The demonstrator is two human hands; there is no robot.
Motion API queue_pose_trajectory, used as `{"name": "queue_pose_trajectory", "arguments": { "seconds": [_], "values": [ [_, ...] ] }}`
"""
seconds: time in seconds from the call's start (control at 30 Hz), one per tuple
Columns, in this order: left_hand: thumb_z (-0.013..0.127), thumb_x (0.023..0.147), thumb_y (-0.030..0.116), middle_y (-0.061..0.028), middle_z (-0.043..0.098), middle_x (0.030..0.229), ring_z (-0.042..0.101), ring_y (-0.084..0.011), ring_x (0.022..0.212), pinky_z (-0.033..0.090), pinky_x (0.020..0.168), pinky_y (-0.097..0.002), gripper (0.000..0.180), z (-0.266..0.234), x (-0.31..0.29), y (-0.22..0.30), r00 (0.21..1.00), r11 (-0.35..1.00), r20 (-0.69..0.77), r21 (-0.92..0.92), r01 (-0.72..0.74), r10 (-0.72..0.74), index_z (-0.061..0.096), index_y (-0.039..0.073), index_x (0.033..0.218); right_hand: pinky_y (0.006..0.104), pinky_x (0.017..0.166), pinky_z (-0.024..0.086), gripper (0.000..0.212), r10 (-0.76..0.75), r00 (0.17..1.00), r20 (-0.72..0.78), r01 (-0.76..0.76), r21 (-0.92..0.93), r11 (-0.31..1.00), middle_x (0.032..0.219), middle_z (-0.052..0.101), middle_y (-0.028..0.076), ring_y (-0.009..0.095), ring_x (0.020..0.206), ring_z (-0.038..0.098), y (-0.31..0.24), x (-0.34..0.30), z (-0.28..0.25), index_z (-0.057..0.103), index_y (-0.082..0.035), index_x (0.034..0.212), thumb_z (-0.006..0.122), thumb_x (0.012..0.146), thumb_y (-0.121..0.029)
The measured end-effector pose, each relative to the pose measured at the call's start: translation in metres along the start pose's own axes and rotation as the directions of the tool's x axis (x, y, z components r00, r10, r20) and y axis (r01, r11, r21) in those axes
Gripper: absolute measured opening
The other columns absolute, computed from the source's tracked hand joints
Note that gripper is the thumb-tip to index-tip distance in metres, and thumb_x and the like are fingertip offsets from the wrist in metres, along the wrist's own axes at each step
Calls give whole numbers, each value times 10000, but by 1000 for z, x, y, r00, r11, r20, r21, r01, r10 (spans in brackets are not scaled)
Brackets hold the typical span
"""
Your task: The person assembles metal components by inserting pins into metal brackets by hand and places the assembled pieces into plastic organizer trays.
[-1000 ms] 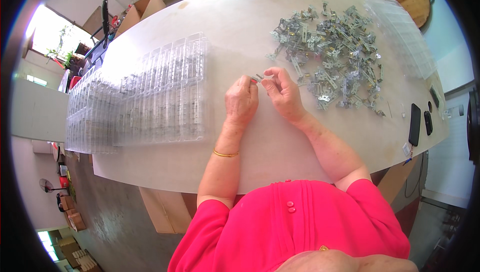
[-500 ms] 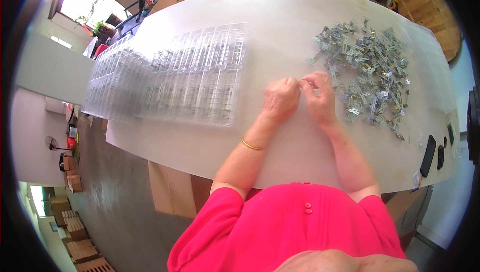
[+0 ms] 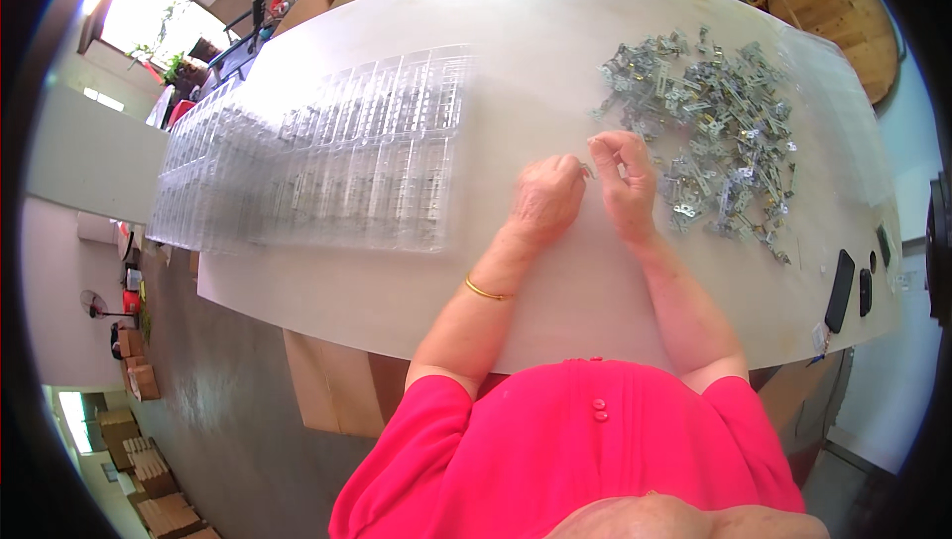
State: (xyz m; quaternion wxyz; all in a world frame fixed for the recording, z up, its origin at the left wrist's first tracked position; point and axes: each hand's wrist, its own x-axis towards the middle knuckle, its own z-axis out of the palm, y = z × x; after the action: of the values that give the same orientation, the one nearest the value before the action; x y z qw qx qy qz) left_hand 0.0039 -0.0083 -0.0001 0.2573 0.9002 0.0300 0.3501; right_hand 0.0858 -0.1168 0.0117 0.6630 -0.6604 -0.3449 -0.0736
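Over the middle of the white table, my left hand (image 3: 546,197) is closed, and a small metal piece (image 3: 587,171) pokes out at its fingertips. A gold bangle (image 3: 487,290) circles that wrist. Just to the right, a little apart from it, my right hand (image 3: 627,182) has its thumb and fingers pinched together; what they hold, if anything, is too small to make out. A loose heap of small silvery metal fittings (image 3: 732,132), some with brass-coloured bits, spreads to the right of my right hand. Left of my hands lie clear plastic trays (image 3: 397,142) with rows of narrow compartments holding metal parts.
More clear plastic sheets or trays (image 3: 838,113) lie at the table's right edge. A black phone (image 3: 841,291) and small dark objects are near the right front corner. Cardboard boxes (image 3: 332,380) stand under the table's front edge. A round wooden board (image 3: 833,18) leans beyond the far right.
My two hands have moved apart; before, their fingertips met. The metal piece now shows at my left fingertips. The whole view has shifted slightly.
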Motion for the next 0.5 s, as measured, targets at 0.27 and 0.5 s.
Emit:
{"name": "queue_pose_trajectory", "arguments": {
  "seconds": [0.27,0.5],
  "values": [
    [521,986,178,-29,477,633,417,-121,601,385,546,-300,210,-7,2,-3,888,774,67,-463,431,-454,593,10,883,192,498,341,82,347,932,105,-363,269,892,715,538,-68,32,580,429,-1,-3,0,686,-81,1006,656,965,-145],
    [491,1003,192,78,413,637,347,-25,579,298,509,-221,217,-4,-3,-14,798,571,196,-604,556,-569,612,46,897,207,518,447,119,357,925,132,-378,223,899,844,578,-17,46,619,531,-3,-6,3,688,-56,1039,641,970,-142]
  ]
}}
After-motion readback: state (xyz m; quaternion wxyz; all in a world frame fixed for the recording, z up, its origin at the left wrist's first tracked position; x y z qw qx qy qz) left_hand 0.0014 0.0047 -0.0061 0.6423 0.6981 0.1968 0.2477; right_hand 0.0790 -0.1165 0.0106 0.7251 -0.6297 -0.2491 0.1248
